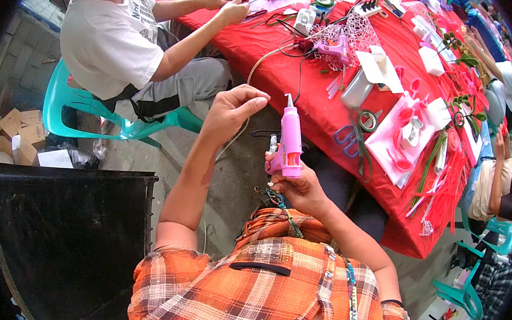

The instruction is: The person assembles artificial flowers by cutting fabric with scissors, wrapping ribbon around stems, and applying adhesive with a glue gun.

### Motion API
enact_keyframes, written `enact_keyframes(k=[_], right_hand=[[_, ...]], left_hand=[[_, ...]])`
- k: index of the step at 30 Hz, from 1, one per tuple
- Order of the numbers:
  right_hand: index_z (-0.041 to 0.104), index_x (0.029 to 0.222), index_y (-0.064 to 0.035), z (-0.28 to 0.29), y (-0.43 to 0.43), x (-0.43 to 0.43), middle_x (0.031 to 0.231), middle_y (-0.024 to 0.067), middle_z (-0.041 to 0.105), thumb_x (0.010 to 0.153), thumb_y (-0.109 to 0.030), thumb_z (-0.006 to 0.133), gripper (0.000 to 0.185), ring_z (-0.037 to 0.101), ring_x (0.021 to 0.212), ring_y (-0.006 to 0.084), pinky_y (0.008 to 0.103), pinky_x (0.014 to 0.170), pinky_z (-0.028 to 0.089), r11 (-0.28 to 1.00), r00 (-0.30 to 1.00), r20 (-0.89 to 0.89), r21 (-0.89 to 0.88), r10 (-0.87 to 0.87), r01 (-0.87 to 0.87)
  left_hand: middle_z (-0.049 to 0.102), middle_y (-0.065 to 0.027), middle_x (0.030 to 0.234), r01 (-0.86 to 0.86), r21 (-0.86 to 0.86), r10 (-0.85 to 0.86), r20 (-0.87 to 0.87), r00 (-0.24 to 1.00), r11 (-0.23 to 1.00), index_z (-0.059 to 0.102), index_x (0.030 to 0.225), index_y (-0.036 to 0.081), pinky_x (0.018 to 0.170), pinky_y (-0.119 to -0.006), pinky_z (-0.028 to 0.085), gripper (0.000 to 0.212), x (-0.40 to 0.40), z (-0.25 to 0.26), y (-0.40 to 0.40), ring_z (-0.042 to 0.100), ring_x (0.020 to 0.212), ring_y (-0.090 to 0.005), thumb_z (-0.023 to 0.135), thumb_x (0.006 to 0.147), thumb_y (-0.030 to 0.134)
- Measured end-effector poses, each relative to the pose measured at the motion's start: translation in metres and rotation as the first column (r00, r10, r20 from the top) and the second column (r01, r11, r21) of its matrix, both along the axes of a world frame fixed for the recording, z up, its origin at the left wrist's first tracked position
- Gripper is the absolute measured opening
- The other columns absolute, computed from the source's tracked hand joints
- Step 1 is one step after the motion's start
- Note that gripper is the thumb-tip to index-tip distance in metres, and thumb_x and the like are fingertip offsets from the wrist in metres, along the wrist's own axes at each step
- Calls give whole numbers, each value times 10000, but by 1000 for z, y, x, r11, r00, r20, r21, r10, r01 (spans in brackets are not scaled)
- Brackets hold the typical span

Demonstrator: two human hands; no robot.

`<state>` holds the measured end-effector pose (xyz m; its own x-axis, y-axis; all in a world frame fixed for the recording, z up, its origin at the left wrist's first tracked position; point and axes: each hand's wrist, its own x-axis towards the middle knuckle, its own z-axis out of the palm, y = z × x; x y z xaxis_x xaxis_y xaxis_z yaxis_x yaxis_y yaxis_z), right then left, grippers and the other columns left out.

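Observation:
My right hand point(301, 188) is closed around the handle of a pink hot glue gun point(291, 140), held upright in the picture before my chest. Its metal nozzle points away from me, with a small whitish bit at the tip. To the left of the nozzle, my left hand point(236, 109) is raised, thumb and forefinger almost together; whether a thin strand of glue lies between them cannot be told. A second pink glue gun point(334, 49) lies on the red-covered table point(289, 81), near white netting point(367, 33).
Blue-handled scissors point(347, 141), green tape point(368, 121) and a grey bottle point(357, 89) lie near the table edge. A co-worker point(112, 36) sits on a green plastic chair point(74, 114) at the left. A black panel point(60, 235) stands at lower left.

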<state>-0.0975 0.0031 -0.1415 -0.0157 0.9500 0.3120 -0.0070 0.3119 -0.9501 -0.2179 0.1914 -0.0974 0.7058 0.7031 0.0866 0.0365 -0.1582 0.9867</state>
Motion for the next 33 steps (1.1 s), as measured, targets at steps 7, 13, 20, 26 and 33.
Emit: enact_keyframes(k=[7, 13, 20, 26, 33], right_hand=[[569, 915, -40, 5, 2, 1, 1198, 140, 514, 739, 65, 646, 219, 483, 1166, 281, 351, 932, 419, 999, 997, 71, 41, -3, 0], [567, 951, -38, 2, 0, 2, 1210, 142, 508, 748, 45, 648, 234, 506, 1135, 278, 341, 915, 433, 1000, 997, 75, 31, -2, 0], [567, 1000, -38, 1, 1, 3, 1222, 138, 501, 749, 39, 651, 275, 523, 1110, 264, 330, 893, 449, 998, 996, 88, 65, -4, -1], [568, 998, -39, -1, 0, 1, 1224, 139, 501, 741, 49, 654, 285, 520, 1115, 270, 332, 899, 447, 999, 998, 63, 49, -2, -1], [564, 954, -38, -2, 1, 0, 1215, 140, 506, 732, 54, 657, 258, 518, 1121, 276, 340, 899, 446, 999, 997, 77, 52, -7, 3]], left_hand=[[624, -31, 893, 193, -220, -172, 114, 979, 956, 642, 913, -9, 773, -214, 427, 145, 21, 3, 5, 557, 835, -76, 587, 865, 117], [616, -20, 826, 228, -243, -196, 147, 969, 943, 636, 865, 3, 749, -210, 432, 108, 28, 3, 8, 557, 796, -76, 605, 846, 105], [604, -8, 795, 205, -238, -174, 143, 974, 949, 625, 822, 9, 718, -204, 430, 88, 31, 4, 8, 550, 755, -69, 607, 840, 93], [598, -5, 793, 173, -206, -152, 113, 982, 963, 618, 807, 8, 703, -199, 427, 77, 30, 4, 6, 541, 747, -61, 593, 838, 73], [609, -11, 811, 138, -149, -129, 71, 989, 979, 627, 842, -6, 723, -203, 433, 102, 26, 2, 10, 548, 773, -64, 574, 845, 80]])
